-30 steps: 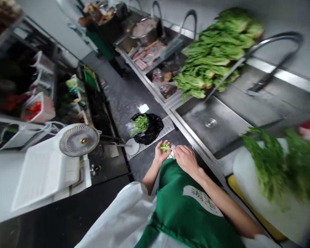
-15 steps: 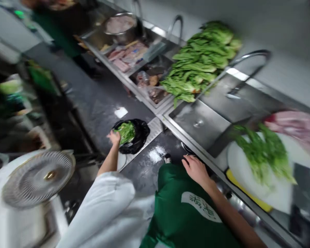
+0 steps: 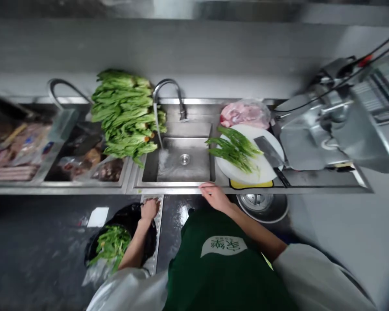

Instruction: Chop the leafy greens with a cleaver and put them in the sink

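Observation:
My left hand is over the right edge of a black bag-lined bin; its fingers look curled, and I cannot make out what they hold. Cut green leaves lie inside that bin. My right hand is open, its fingertips at the front edge of the sink counter. Beyond them is a steel sink. To its right, leafy green stalks lie on a round white cutting board beside a cleaver.
Water runs from a curved faucet. Piled leafy greens sit left of the sink, beside basins holding meat. Bagged pink meat lies behind the board, a metal machine stands right, and a steel pot is below.
My view has swung right to face the sink. My left hand has moved from the leaves to the bin's right side. My right hand has come up to the counter edge.

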A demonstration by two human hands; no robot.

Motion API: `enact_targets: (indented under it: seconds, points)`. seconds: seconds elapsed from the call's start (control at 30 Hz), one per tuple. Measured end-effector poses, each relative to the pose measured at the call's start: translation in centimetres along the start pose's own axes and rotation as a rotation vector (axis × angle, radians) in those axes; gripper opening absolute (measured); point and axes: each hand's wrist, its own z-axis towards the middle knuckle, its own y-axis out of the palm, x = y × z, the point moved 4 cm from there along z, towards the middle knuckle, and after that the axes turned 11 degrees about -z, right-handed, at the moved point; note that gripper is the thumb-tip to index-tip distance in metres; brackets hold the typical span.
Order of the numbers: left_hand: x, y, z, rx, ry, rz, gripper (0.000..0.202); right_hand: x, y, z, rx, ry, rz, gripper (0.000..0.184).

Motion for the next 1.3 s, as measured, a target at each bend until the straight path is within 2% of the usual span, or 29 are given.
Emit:
enact_targets:
  seconds: [0.03,0.07,0.1,0.17,0.27,0.33,0.4,0.47,0.57,0.63,0.73,0.8,0.9,1.03,1.13,1.2,1.23,1.3]
  points:
    - [0.2,-0.3,1.3,-0.02,0.003,0.063,0.031,3.2,-1.9,-1.2,0.067,0.096,-0.069,0.036]
    - [1.3,-0.3,2.4,-0.024,0.05,0.084,0.032,6.5,-3.7,-2.7,0.124,0.2,-0.159,0.033]
    - [3.4,0.2,3.2,-0.021,0.139,0.067,0.034,10.0,-5.4,-4.3,0.18,0.332,-0.255,0.033]
    - [9.8,2.3,4.2,-0.037,0.384,-0.038,0.037,16.2,-8.1,-7.4,0.236,0.598,-0.422,0.036]
    - [22.1,8.0,5.3,-0.176,0.688,-0.152,0.036,22.7,-10.3,-9.8,0.188,0.819,-0.532,0.04]
    - [29.8,12.2,6.6,-0.29,0.847,-0.127,0.041,25.1,-11.0,-9.6,0.125,0.869,-0.555,0.043]
    - [35.8,15.7,8.5,-0.389,0.969,-0.048,0.057,26.4,-11.4,-8.6,0.061,0.874,-0.553,0.042]
    - [40.2,18.1,10.8,-0.448,1.042,0.084,0.078,27.2,-11.8,-7.6,0.014,0.856,-0.52,0.036]
    - [44.7,19.9,13.9,-0.485,1.103,0.306,0.106,28.5,-12.9,-7.4,-0.009,0.841,-0.445,0.027]
    - [47.0,20.6,15.5,-0.509,1.148,0.404,0.116,29.4,-13.9,-8.0,0.032,0.836,-0.356,0.022]
    - [49.6,21.5,17.2,-0.543,1.181,0.478,0.124,30.7,-15.6,-9.7,0.166,0.814,-0.181,0.02]
    - [50.5,22.1,18.0,-0.539,1.158,0.507,0.121,31.5,-16.7,-10.6,0.28,0.79,-0.048,0.019]
    - [50.6,22.5,18.0,-0.48,1.094,0.54,0.104,32.4,-17.8,-11.3,0.454,0.763,0.21,0.023]
    - [49.6,22.5,15.8,-0.373,0.894,0.53,0.09,32.2,-17.6,-10.5,0.538,0.814,0.713,0.041]
    - [48.8,20.9,13.2,-0.262,0.73,0.412,0.094,30.7,-17.0,-9.0,0.57,0.849,1.102,0.053]
    - [48.4,19.2,11.1,-0.214,0.704,0.215,0.09,29.3,-16.8,-7.9,0.584,0.821,1.241,0.052]
    - [48.2,18.4,10.1,-0.229,0.696,0.07,0.081,28.5,-16.7,-7.3,0.583,0.798,1.277,0.051]
    - [47.4,17.5,8.4,-0.36,0.642,-0.272,0.061,27.1,-16.3,-6.0,0.556,0.756,1.307,0.047]
